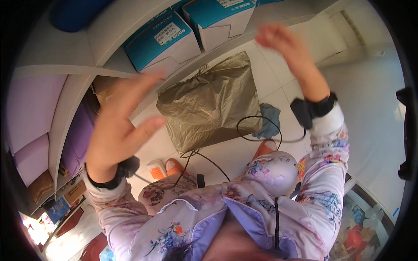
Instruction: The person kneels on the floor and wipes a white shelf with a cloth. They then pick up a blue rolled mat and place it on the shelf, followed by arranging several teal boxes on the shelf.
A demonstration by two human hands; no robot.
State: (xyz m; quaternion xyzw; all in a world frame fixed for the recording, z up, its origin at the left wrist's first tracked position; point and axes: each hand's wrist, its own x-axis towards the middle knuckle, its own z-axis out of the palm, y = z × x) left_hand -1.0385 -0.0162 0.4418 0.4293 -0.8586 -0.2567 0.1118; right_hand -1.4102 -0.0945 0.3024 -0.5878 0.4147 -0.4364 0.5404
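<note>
One olive bag point(213, 104) lies on the floor point(271, 65) mid-frame, long axis rising rightward — right of the nearer left hand point(114, 130), thumb spread from fingers; upper right, the right hand point(288, 47) blurs — I cannot tell its fingers' state.

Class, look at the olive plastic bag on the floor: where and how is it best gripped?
Probably by the bunched tuft on the far edge of the olive plastic bag, from above: its body spreads wide, while the tuft offers folds to pinch.

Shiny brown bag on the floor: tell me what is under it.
Pale floor tiles show beside the shiny brown bag, and a blue cloth by its right edge. Whatever lies beneath the bag is covered.
</note>
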